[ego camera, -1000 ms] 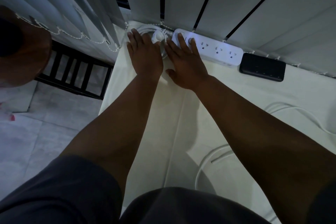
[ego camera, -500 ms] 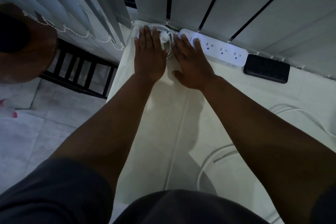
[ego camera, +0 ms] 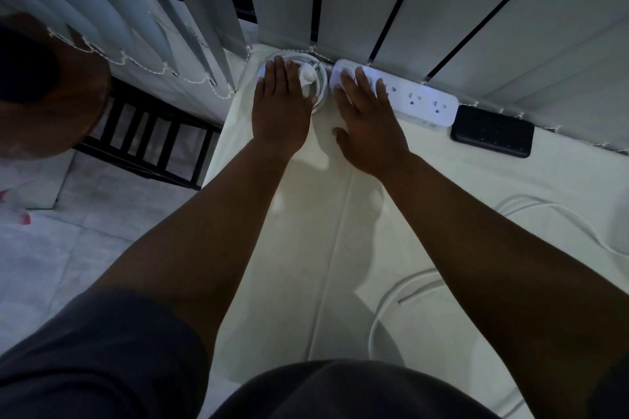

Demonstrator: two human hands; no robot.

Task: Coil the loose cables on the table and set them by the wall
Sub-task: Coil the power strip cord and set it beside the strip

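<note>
A coiled white cable [ego camera: 318, 83] with its round plug lies in the table's far left corner, against the blinds. My left hand [ego camera: 280, 109] rests flat on the coil, fingers spread, covering most of it. Just to the right, my right hand [ego camera: 369, 119] lies flat with its fingertips on the left end of a white power strip [ego camera: 418, 100] that sits along the wall. Neither hand grips anything. A loose white cable [ego camera: 384, 313] loops on the cloth near the front, partly under my right forearm.
A black flat box [ego camera: 492, 131] lies right of the power strip by the blinds [ego camera: 442, 10]. Another white cable [ego camera: 558, 214] trails at the right. The table's left edge [ego camera: 218, 160] drops to a tiled floor with a dark slatted rack [ego camera: 149, 143].
My left hand slid further onto the coil, pressing it toward the corner. My right hand stayed on the end of the power strip, fingers spreading slightly.
</note>
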